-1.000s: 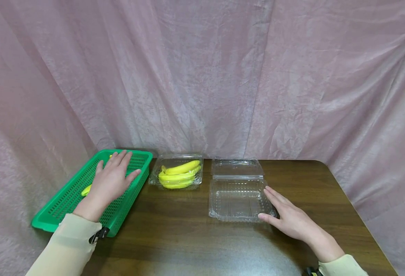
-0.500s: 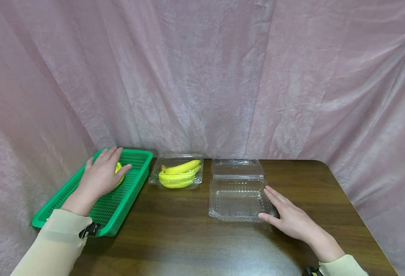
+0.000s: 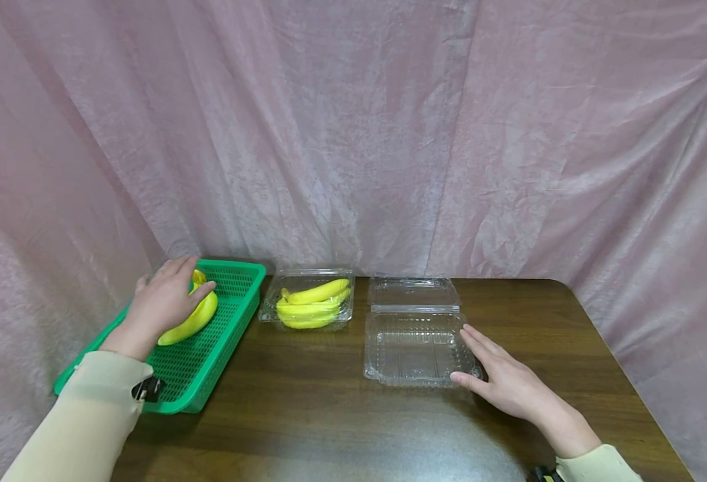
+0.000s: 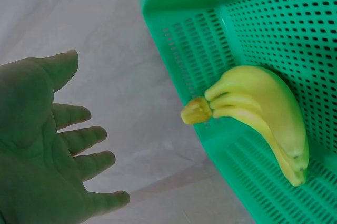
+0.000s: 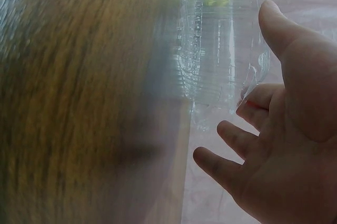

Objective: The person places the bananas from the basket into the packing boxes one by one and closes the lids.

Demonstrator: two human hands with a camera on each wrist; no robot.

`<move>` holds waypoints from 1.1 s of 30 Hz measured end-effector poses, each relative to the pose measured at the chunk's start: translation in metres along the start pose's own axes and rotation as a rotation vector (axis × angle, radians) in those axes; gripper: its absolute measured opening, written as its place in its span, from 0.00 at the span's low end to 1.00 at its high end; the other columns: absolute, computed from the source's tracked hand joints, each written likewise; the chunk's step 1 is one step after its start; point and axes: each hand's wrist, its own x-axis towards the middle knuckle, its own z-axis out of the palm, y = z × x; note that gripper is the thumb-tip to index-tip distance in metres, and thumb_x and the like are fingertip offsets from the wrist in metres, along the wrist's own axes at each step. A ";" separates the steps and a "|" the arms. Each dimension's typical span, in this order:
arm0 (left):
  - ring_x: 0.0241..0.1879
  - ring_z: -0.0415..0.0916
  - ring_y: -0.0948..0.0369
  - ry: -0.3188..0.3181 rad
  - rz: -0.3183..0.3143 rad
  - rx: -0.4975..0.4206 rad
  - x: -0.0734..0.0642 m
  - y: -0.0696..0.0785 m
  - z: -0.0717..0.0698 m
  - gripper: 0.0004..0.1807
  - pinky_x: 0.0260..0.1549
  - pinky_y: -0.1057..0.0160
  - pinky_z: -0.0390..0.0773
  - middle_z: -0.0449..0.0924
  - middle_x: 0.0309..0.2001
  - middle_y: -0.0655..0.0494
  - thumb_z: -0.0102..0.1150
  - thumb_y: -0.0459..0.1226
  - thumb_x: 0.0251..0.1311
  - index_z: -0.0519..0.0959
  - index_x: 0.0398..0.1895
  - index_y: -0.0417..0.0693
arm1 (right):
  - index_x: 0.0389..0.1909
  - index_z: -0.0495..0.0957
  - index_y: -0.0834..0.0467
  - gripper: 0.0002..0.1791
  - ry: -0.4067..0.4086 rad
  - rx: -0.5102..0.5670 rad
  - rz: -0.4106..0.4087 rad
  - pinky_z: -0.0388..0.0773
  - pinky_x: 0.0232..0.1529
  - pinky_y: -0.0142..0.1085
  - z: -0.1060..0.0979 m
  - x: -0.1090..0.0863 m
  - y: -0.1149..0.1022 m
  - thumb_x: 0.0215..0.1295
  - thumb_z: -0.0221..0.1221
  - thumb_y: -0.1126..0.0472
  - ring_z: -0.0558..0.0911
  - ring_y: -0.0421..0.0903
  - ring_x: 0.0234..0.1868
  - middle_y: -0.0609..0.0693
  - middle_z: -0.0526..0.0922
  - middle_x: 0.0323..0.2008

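Note:
My left hand (image 3: 162,298) hovers over the left side of a green plastic basket (image 3: 233,335), fingers extended and holding nothing. Inside the basket lies a bunch of bananas (image 3: 195,318), partly hidden by that hand in the head view. In the left wrist view the bunch (image 4: 258,113) shows apart from the spread fingers, its brown stem end overlapping the basket's rim. My right hand (image 3: 510,381) has straight fingers beside the right edge of a clear plastic clamshell container (image 3: 416,348), whose lid is folded back. Its fingertips overlap the container's edge in the right wrist view.
Between basket and unfolded container, a second clear clamshell (image 3: 274,309) with its lid down holds a bunch of bananas (image 3: 314,304). Everything stands on a brown wooden table (image 3: 341,428). A pink curtain (image 3: 353,134) hangs behind the table and along its sides.
My left hand has moved left across the basket, uncovering more of the banana bunch, which now shows to the right of the hand. The right hand and both containers have stayed put.

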 end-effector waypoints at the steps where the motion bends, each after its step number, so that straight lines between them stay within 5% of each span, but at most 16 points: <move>1: 0.82 0.46 0.28 -0.008 -0.006 -0.005 0.001 -0.001 0.000 0.50 0.68 0.13 0.45 0.50 0.84 0.26 0.48 0.63 0.84 0.51 0.88 0.32 | 0.87 0.59 0.60 0.52 0.000 0.000 0.001 0.69 0.71 0.70 0.000 0.000 0.000 0.78 0.61 0.30 0.64 0.67 0.82 0.58 0.57 0.87; 21: 0.79 0.46 0.22 -0.111 -0.078 -0.022 0.014 -0.028 0.007 0.48 0.68 0.13 0.46 0.49 0.82 0.19 0.48 0.57 0.86 0.50 0.86 0.26 | 0.88 0.59 0.60 0.51 -0.006 0.007 0.007 0.69 0.71 0.70 0.000 0.000 0.000 0.79 0.62 0.33 0.63 0.67 0.83 0.57 0.56 0.88; 33: 0.80 0.44 0.23 -0.171 -0.115 -0.061 0.018 -0.045 0.025 0.51 0.67 0.11 0.43 0.47 0.82 0.18 0.42 0.62 0.85 0.48 0.86 0.24 | 0.88 0.58 0.59 0.51 -0.011 0.003 0.007 0.69 0.71 0.70 0.001 0.001 0.003 0.79 0.61 0.32 0.63 0.66 0.83 0.57 0.56 0.88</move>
